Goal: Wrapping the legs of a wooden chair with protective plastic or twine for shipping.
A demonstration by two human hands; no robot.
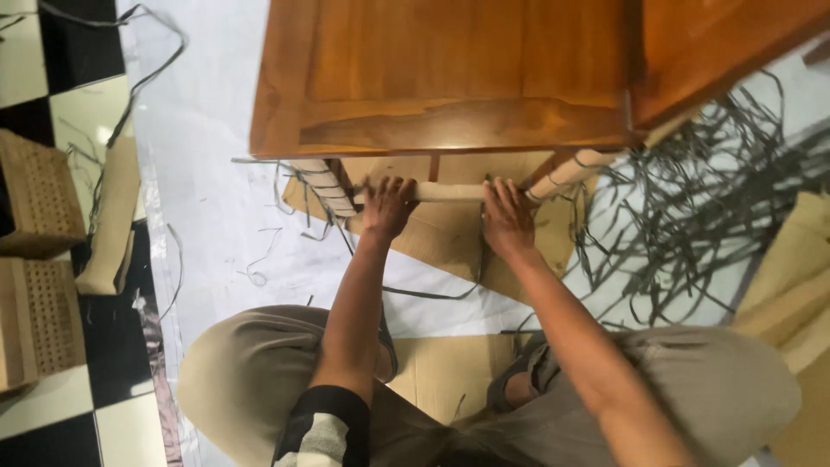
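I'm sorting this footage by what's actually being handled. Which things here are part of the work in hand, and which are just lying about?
In hand:
- left hand and right hand, both on the pale wrapped rail
- wooden furniture piece that the rail belongs to
- cardboard sheet under it

Lying about:
- heap of dark strips on the right
- woven panels at far left
- checkered floor

Glossy orange-brown wooden cabinet [450,73], black-and-white checkered floor [78,52], seemingly grey strips [692,190]
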